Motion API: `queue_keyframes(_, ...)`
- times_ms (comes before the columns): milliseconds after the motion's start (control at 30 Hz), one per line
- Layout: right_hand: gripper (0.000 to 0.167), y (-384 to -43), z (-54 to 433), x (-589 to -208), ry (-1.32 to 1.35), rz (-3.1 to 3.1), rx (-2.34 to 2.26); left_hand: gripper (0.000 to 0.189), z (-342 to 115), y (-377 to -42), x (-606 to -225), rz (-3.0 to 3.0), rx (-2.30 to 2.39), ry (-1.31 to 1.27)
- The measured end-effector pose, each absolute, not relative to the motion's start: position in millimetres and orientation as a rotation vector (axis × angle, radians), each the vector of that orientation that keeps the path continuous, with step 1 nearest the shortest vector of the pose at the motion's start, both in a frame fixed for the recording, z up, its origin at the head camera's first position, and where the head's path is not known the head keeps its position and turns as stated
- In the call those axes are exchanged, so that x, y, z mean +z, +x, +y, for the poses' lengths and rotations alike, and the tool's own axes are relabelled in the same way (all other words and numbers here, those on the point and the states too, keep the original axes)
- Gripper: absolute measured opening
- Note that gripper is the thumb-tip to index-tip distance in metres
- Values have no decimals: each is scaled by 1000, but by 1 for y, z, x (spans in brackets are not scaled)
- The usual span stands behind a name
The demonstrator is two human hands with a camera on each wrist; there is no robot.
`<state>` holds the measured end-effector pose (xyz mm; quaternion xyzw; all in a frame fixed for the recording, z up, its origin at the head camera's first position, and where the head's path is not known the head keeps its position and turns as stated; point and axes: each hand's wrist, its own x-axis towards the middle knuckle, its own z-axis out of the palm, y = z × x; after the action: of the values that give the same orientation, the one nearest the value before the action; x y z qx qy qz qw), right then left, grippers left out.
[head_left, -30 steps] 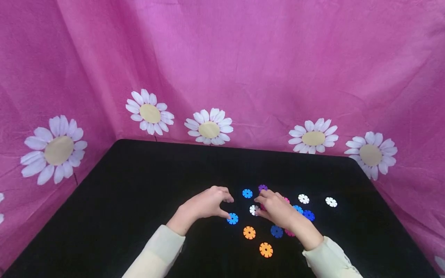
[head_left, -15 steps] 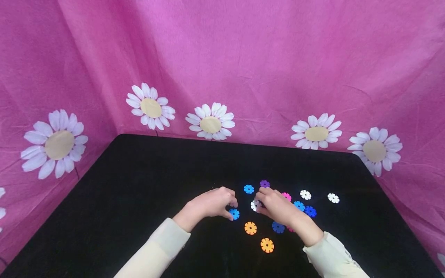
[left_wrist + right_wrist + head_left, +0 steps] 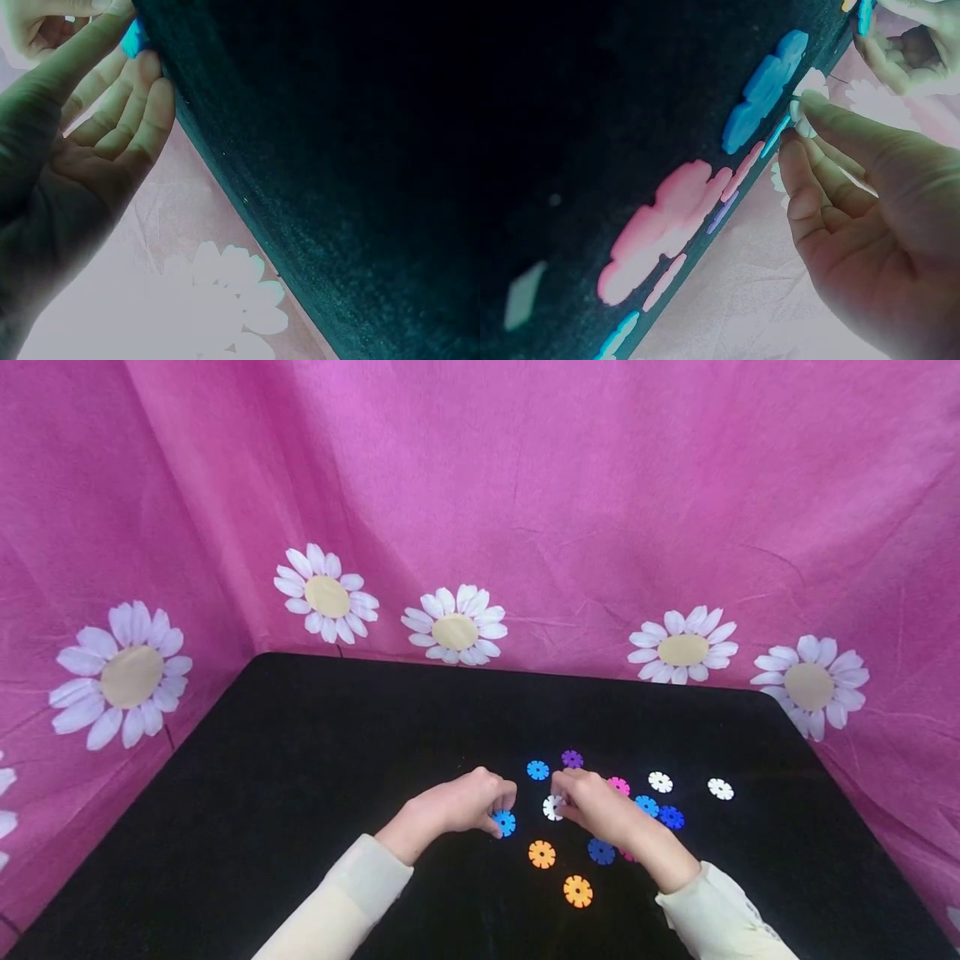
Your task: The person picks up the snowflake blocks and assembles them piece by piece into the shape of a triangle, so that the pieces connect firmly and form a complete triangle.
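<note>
In the head view, my left hand (image 3: 472, 800) pinches a light blue snowflake disc (image 3: 506, 823), notched round its rim, between thumb and fingers. The left wrist view shows a bit of that light blue disc (image 3: 133, 39) at the fingertips, the rest hidden. To the right, my right hand (image 3: 600, 806) pinches a white snowflake disc (image 3: 551, 808) by its edge. Seen from the right wrist, this white disc (image 3: 803, 120) sits between thumb and forefinger. Both hands work low over the black table (image 3: 337, 718), facing each other.
Beyond the hands lie another light blue disc (image 3: 537, 770) and a purple disc (image 3: 572, 758). Two orange discs, one (image 3: 542, 854) nearer the hands, lie in front. A dark blue disc (image 3: 601, 852) and pink ones are partly under the right arm. A pink flowered curtain (image 3: 480, 510) surrounds the table.
My left hand has moved slightly right and its fingers have closed on the light blue disc. My right fingers have drawn together on the white disc. The head view has shifted a little.
</note>
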<state>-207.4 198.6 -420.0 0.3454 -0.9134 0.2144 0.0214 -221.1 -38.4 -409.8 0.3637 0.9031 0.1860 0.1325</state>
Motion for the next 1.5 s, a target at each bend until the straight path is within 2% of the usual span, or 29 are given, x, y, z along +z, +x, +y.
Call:
queue_keyframes(300, 14, -209, 200, -421, 1080, -2779, 731, 23, -44, -219, -409, 2566, 685, 1033)
queue_keyframes(600, 13, -208, 202, -423, 1084, -2667, 873, 10, -51, -220, -410, 2491, 884, 1035)
queue_keyframes(1067, 7, -196, 194, -412, 802, -2684, 1088, 11, -63, -221, -407, 2601, 1112, 1038)
queue_keyframes(1500, 16, -184, 180, -405, 383, -2680, 1456, 14, -62, -213, -403, 2688, 1235, 1075)
